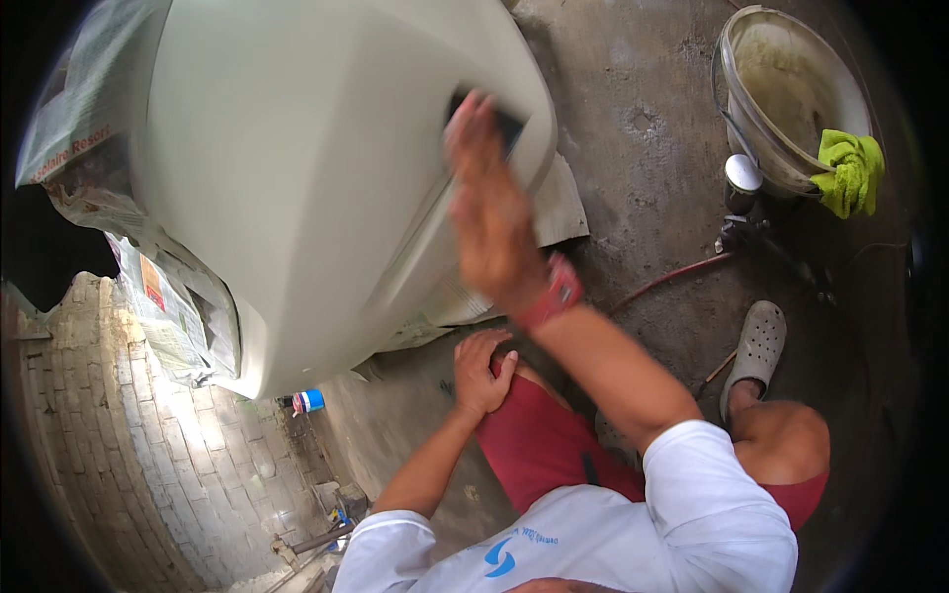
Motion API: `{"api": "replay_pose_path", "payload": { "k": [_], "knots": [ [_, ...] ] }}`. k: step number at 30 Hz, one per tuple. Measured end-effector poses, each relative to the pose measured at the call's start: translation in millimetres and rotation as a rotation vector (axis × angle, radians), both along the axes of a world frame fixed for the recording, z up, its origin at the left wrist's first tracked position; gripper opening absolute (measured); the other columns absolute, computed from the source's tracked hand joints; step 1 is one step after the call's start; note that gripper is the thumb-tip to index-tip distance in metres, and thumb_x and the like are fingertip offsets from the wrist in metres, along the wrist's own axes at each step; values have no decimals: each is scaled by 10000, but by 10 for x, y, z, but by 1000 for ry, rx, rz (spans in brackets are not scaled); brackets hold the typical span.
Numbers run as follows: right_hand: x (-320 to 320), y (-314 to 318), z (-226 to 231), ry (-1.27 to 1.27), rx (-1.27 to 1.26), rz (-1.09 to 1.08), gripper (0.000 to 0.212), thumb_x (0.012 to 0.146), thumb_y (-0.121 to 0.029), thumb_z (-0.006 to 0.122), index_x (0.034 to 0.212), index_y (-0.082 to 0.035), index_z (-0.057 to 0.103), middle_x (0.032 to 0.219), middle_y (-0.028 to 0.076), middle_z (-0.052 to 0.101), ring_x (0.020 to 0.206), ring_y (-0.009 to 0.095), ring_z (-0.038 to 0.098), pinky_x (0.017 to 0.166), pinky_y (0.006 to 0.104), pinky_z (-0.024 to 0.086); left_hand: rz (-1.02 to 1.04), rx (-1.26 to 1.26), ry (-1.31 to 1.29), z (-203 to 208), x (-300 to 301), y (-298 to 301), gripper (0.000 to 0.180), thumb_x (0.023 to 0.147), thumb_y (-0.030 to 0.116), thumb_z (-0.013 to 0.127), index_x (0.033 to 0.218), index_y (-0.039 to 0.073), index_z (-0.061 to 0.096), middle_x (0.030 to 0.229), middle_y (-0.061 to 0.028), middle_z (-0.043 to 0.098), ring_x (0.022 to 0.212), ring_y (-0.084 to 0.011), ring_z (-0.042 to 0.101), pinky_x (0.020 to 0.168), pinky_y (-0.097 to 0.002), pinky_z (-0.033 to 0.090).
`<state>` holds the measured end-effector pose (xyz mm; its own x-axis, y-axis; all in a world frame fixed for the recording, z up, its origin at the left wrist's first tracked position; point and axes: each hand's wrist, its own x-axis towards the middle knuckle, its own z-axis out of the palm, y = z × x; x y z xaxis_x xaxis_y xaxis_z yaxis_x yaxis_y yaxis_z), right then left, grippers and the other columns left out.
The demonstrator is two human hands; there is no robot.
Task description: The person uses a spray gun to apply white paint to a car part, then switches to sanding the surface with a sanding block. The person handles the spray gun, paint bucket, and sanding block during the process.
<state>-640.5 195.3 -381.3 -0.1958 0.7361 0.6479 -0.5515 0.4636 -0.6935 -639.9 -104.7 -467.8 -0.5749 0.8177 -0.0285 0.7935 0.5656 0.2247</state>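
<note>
A pale off-white car body panel, likely a bumper or hood, fills the upper left with a smooth matte surface. My right hand, blurred by motion and with a red watch on its wrist, reaches over the panel's right side. Its fingers press on a dark flat sheet that looks like sandpaper; the hand covers most of it. My left hand rests on my knee, fingers spread, holding nothing.
Newspaper masking covers parts at the left. At upper right stand a white bucket with a lime-green cloth over its rim and a white-lidded spray gun. A red hose crosses the floor. A blue can lies below the panel.
</note>
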Motion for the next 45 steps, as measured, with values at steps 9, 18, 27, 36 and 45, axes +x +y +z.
{"api": "replay_pose_path", "payload": {
  "k": [9, 18, 27, 36, 45],
  "knots": [
    [-11, -518, -206, -117, -37, 111, 545, 1164, -200, 468, 1664, 15, 471, 1740, 259, 424, 1654, 425, 331, 1349, 514, 284, -12, -20, 10, 48, -20, 61, 313, 957, 266, 757, 1216, 91, 761, 1279, -117, 766, 1267, -343, 669, 1112, -455, 450],
    [-175, 540, -337, -113, -271, 85, 546, 1162, -173, 463, 1655, 61, 442, 1751, 301, 368, 1645, 484, 310, 1340, 506, 309, -20, 25, -60, 90, 19, 103, 293, 961, 257, 757, 1199, 86, 758, 1276, -117, 767, 1248, -349, 671, 1114, -463, 450],
    [77, -706, -704, -106, -50, 74, 564, 1142, -99, 438, 1692, 24, 409, 1760, 285, 362, 1650, 486, 297, 1335, 521, 315, -22, -76, -32, 31, -40, 151, 275, 975, 249, 746, 1192, 81, 751, 1274, -114, 764, 1248, -341, 672, 1113, -464, 452],
    [-264, 201, -640, -216, -232, -36, 534, 1162, -139, 441, 1658, 59, 448, 1731, 298, 409, 1640, 460, 341, 1326, 500, 327, -17, 43, -57, 89, 25, 65, 312, 982, 269, 722, 1217, 67, 752, 1236, -158, 759, 1212, -394, 667, 1116, -480, 453],
    [212, -983, -1239, -251, -94, 18, 576, 1134, -208, 514, 1655, 34, 469, 1737, 286, 410, 1627, 472, 367, 1314, 515, 348, 8, -88, 0, -52, -65, 39, 298, 976, 268, 745, 1190, 60, 751, 1257, -154, 758, 1234, -368, 670, 1105, -484, 452]
  ]
}}
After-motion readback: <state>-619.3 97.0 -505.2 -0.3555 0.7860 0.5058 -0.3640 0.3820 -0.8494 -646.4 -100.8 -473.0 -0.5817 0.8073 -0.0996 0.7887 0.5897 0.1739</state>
